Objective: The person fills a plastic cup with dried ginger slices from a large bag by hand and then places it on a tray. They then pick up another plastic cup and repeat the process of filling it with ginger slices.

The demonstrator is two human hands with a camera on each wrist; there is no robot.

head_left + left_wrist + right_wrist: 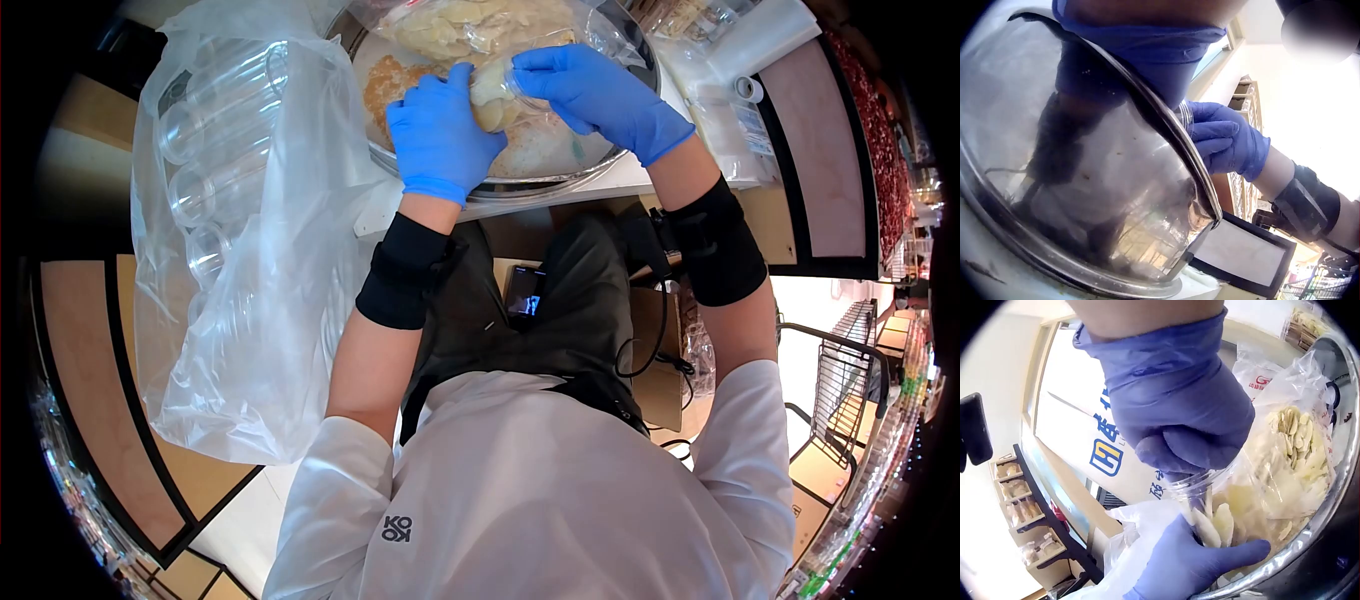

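Both hands wear blue gloves and meet at a clear threaded jar (492, 84) over a wide metal basin (500, 190). The left hand (440, 138) holds the jar by its side, thumb extended along it. At the jar's mouth, the right hand (600, 100) grips the rim with bent fingers, and one finger reaches inside in the right wrist view. Pale dried slices (1207, 528) show at the tilted jar's opening. An open plastic bag of such slices (470, 30) lies in the basin's far part, with tan bits (388, 85) on the basin floor.
A large translucent bag (250, 370) of clear jars (190, 195) hangs at the table's left. Plastic packaging (765, 45) lies right of the basin. A phone (525, 292) shows between the person's legs, and a wire cart (845, 370) stands to the right.
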